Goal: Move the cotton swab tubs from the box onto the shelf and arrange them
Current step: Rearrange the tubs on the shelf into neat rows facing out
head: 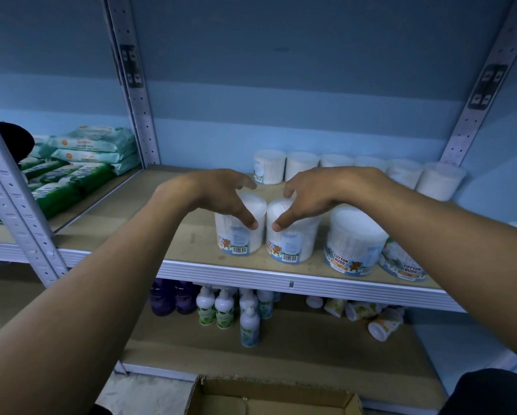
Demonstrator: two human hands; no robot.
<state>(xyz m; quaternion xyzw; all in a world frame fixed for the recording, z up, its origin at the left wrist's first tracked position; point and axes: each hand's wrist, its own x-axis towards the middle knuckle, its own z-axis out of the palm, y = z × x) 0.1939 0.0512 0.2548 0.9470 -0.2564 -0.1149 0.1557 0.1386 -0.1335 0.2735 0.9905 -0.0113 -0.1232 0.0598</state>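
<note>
Each hand grips 1 tub from above on the shelf — left hand on the left tub, right hand on the right tub. The 2 tubs touch between the thumbs — an uneven push could tip either off the near edge just below.

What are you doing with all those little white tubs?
A person is stocking a shelf with cotton swab tubs. The left hand grips the top of one tub and the right hand grips the tub beside it, both standing near the shelf's front edge. Two more tubs stand to their right, and a row of tubs lines the back. The cardboard box sits open below.
</note>
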